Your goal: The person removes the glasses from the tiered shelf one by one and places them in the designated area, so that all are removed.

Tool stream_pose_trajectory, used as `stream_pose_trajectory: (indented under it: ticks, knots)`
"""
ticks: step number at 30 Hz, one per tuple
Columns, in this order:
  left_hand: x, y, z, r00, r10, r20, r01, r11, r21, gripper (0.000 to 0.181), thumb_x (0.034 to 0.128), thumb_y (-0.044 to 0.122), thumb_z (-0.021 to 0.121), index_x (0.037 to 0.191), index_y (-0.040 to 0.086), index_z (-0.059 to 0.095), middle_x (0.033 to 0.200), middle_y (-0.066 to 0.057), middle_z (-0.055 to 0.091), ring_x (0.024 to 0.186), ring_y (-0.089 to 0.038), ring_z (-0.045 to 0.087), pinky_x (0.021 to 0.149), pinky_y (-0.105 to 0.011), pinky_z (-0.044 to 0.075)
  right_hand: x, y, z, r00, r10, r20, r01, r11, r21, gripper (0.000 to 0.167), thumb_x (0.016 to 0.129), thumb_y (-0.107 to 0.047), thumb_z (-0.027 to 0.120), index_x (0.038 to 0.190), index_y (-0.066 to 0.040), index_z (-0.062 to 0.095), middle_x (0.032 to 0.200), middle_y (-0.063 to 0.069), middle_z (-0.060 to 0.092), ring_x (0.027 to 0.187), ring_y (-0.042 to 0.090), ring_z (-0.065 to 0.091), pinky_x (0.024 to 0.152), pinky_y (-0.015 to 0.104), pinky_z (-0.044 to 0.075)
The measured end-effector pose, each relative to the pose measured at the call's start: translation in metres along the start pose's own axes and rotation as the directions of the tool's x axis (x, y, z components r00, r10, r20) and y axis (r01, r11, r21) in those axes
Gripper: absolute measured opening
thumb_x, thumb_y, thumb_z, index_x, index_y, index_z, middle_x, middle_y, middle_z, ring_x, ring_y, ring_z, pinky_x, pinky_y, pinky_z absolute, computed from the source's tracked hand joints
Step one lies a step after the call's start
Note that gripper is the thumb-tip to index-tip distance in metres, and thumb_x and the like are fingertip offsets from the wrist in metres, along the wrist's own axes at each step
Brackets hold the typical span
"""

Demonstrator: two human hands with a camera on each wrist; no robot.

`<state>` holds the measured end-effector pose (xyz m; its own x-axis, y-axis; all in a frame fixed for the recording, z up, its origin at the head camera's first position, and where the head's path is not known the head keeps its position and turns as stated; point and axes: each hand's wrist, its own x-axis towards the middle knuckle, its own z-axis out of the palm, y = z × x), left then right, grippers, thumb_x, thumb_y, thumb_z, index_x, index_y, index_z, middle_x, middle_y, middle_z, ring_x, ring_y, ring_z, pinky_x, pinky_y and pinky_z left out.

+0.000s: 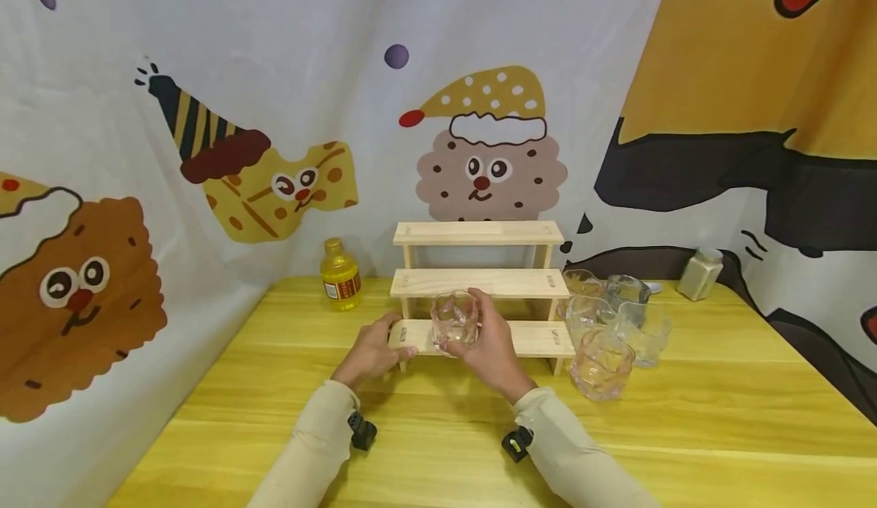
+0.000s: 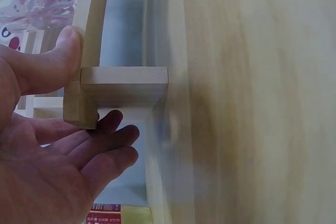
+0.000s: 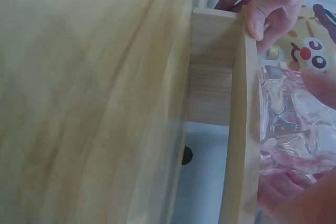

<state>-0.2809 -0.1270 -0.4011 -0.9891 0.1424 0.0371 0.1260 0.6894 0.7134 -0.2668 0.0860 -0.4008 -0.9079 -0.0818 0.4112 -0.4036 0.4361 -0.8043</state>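
A three-tier wooden shelf (image 1: pixel 479 282) stands on the table. At its lowest step, my left hand (image 1: pixel 373 352) grips the left end, thumb on the front edge and fingers underneath in the left wrist view. My right hand (image 1: pixel 495 346) holds a clear pinkish glass (image 1: pixel 454 319) with thumb and fingers around its sides. The glass is upright at the lowest step; in the right wrist view the glass (image 3: pixel 289 121) has its base against the board (image 3: pixel 245 114). The board's underside hides nothing of the glass there.
Several clear glasses cluster right of the shelf, a pinkish one (image 1: pixel 603 365) nearest. Behind them are a small jar (image 1: pixel 700 274) with a pale lid and a white piece. An oil bottle (image 1: pixel 340 276) stands left of the shelf. A patterned cloth (image 1: pixel 308 59) hangs behind the table (image 1: pixel 425 439).
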Motion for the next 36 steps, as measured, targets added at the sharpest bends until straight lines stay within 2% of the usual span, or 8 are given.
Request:
stream_pose_trajectory:
  ticks: [6, 13, 18, 24, 28, 31, 36]
  knots:
    - [0.0, 0.0, 0.001, 1.0, 0.005, -0.007, -0.005, 1.0, 0.014, 0.059, 0.087, 0.019, 0.079, 0.138, 0.006, 0.054, 0.119, -0.016, 0.068, 0.098, -0.024, 0.062, 0.086, -0.041, 0.049, -0.001, -0.001, -0.002, 0.999, 0.032, -0.005, -0.032, 0.999, 0.034, 0.098, 0.068, -0.007, 0.092, 0.15, -0.01, 0.039, 0.133, 0.017, 0.06, 0.119, 0.032, 0.061, 0.099, 0.048, 0.053]
    - [0.0, 0.0, 0.0, 1.0, 0.003, -0.002, -0.003, 1.0, 0.008, 0.057, 0.0875, 0.018, 0.079, 0.138, 0.006, 0.054, 0.113, -0.015, 0.068, 0.089, -0.021, 0.06, 0.078, -0.037, 0.048, -0.003, -0.009, -0.013, 0.998, 0.061, 0.003, -0.061, 0.997, 0.056, 0.097, 0.066, -0.006, 0.092, 0.149, -0.009, 0.041, 0.125, 0.012, 0.064, 0.117, 0.03, 0.062, 0.103, 0.047, 0.051]
    - [0.002, -0.001, 0.0, 1.0, 0.0, -0.002, 0.0, 1.0, 0.01, 0.055, 0.0875, 0.019, 0.079, 0.136, 0.007, 0.055, 0.113, -0.014, 0.068, 0.088, -0.021, 0.06, 0.077, -0.035, 0.047, -0.008, -0.016, -0.026, 0.998, 0.053, 0.02, -0.054, 0.997, 0.049, 0.096, 0.066, -0.008, 0.093, 0.148, -0.011, 0.043, 0.122, 0.01, 0.065, 0.115, 0.03, 0.064, 0.103, 0.05, 0.05]
    - [0.001, -0.002, 0.0, 1.0, -0.017, 0.013, 0.017, 1.0, 0.014, 0.059, 0.088, 0.021, 0.079, 0.139, 0.007, 0.053, 0.12, -0.016, 0.067, 0.096, -0.023, 0.061, 0.081, -0.038, 0.048, -0.025, -0.018, -0.049, 0.998, 0.023, 0.052, -0.025, 0.999, 0.042, 0.095, 0.066, -0.008, 0.093, 0.147, -0.012, 0.044, 0.12, 0.012, 0.064, 0.115, 0.033, 0.065, 0.098, 0.051, 0.053]
    - [0.001, -0.002, 0.0, 1.0, -0.014, 0.015, 0.013, 1.0, 0.008, 0.06, 0.0889, 0.021, 0.078, 0.141, 0.007, 0.052, 0.126, -0.017, 0.066, 0.104, -0.025, 0.062, 0.086, -0.041, 0.049, -0.037, -0.019, -0.069, 0.998, -0.015, 0.064, 0.013, 0.999, 0.031, 0.094, 0.066, -0.003, 0.092, 0.146, -0.014, 0.045, 0.126, 0.015, 0.061, 0.115, 0.035, 0.064, 0.091, 0.044, 0.058]
    - [0.002, -0.002, 0.001, 1.0, -0.012, 0.018, 0.012, 1.0, 0.0, 0.059, 0.0891, 0.021, 0.077, 0.141, 0.008, 0.052, 0.127, -0.016, 0.065, 0.106, -0.026, 0.062, 0.088, -0.042, 0.049, -0.047, -0.019, -0.084, 0.998, -0.015, 0.063, 0.015, 1.0, 0.008, 0.094, 0.065, -0.004, 0.093, 0.145, -0.015, 0.045, 0.128, 0.016, 0.06, 0.116, 0.036, 0.064, 0.088, 0.041, 0.059]
    - [0.001, -0.004, 0.001, 1.0, -0.013, 0.02, 0.013, 1.0, -0.014, 0.058, 0.0887, 0.021, 0.078, 0.14, 0.009, 0.053, 0.126, -0.015, 0.066, 0.105, -0.025, 0.061, 0.088, -0.042, 0.049, -0.066, -0.014, -0.113, 0.999, -0.001, 0.05, 0.005, 0.997, -0.078, 0.095, 0.063, -0.01, 0.094, 0.144, -0.012, 0.045, 0.122, 0.013, 0.064, 0.116, 0.038, 0.064, 0.089, 0.048, 0.057]
